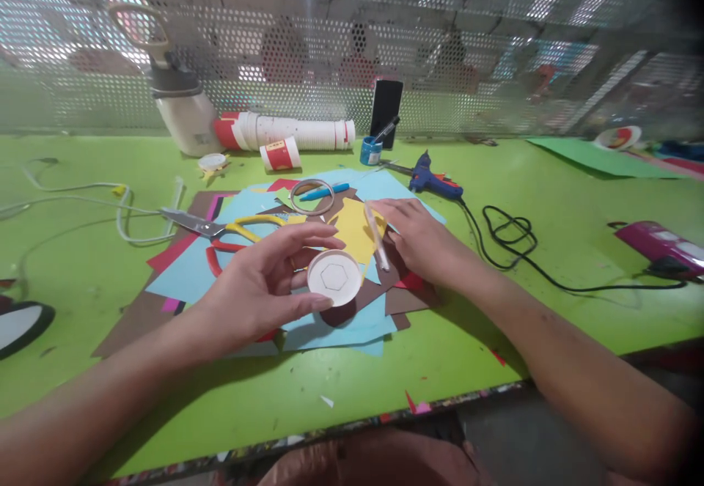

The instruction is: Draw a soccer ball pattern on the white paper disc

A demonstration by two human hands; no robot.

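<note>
My left hand (269,273) pinches a round white cup bottom (334,278) by its edge between thumb and fingers. A hexagon is drawn in thin dark lines on its face. To its right, my right hand (415,237) has its fingers at a slim whitish pen (377,238), which slants over a piece of yellow paper (352,226). Scissors (220,229) with yellow and red handles lie left of the cup bottom, partly behind my left hand. Beyond the hands, a tape ring (312,197) and a blue pen (324,192) rest on coloured paper (330,332).
A blue glue gun (434,178) trails a black cord to a magenta power strip (663,248). Along the back stand a white spray bottle (187,116), stacked paper cups (297,133), a single cup (280,155), a blue jar (371,151) and a phone (386,108). A white cable (126,215) lies left.
</note>
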